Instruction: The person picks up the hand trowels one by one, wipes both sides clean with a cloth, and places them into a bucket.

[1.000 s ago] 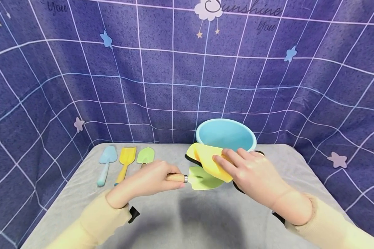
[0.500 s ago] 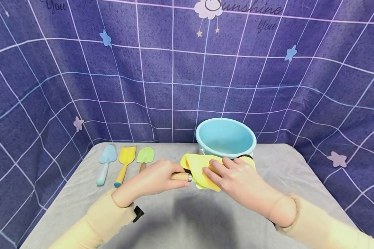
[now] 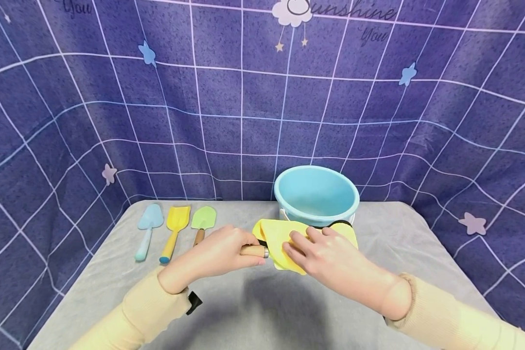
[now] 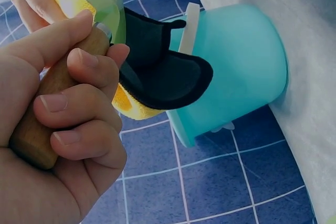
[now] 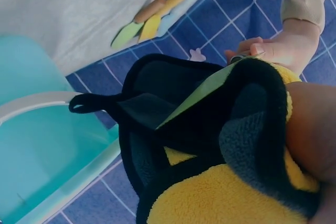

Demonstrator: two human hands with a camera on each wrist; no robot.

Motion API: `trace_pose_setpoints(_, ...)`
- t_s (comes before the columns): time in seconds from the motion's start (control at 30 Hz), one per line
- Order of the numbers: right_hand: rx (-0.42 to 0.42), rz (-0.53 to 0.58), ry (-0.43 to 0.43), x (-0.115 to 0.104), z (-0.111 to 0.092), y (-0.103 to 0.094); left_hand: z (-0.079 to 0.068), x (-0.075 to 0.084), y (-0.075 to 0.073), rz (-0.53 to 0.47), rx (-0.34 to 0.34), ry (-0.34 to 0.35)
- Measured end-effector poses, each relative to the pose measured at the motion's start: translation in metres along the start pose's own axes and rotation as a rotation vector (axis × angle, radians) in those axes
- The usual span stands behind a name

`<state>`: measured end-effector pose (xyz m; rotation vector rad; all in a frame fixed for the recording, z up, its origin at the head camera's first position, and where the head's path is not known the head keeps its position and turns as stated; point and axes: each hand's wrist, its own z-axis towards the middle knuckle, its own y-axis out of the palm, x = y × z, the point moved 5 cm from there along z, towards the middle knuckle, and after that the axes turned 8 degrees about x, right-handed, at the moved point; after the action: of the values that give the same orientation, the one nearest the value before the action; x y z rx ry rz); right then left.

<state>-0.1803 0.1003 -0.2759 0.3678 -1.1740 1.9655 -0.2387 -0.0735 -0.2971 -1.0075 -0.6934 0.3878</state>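
My left hand grips the wooden handle of a green garden trowel, fingers curled round it in the left wrist view. A yellow cloth with a dark backing and black edging drapes over the trowel's blade, hiding most of it in the head view. My right hand holds the cloth from above with bent fingers. Part of the green blade shows in the left wrist view, beside the dark side of the cloth. In the right wrist view the blade lies between folds of the cloth.
Behind the cloth stands a light blue bucket with a white handle. On the grey-covered table at left lie a light blue trowel, a yellow shovel and another green trowel. A purple curtain surrounds the table.
My right hand has brought the cloth left and down across the trowel's blade, which was largely uncovered before. My left hand has shifted slightly right. More of the bucket shows.
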Motion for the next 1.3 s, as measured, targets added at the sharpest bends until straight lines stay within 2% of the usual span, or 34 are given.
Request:
trace_pose_setpoints(0.57, -0.045, -0.003, 0.029, 0.002, -0.008, 0.005, -0.004, -0.002, 0.001, -0.015, 0.003, 0.028)
trace_pose_setpoints(0.93, -0.078, 0.001, 0.043, 0.007, -0.019, 0.005, -0.009, -0.002, -0.001, 0.017, 0.017, 0.039)
trace_pose_setpoints(1.07, -0.082, 0.01, 0.055, 0.009, -0.024, 0.005, -0.012, -0.003, -0.002, 0.022, 0.021, 0.024)
trace_pose_setpoints(1.3, -0.075, 0.022, 0.081, 0.012, -0.03, 0.002, -0.017, -0.008, -0.007, 0.097, 0.041, -0.032)
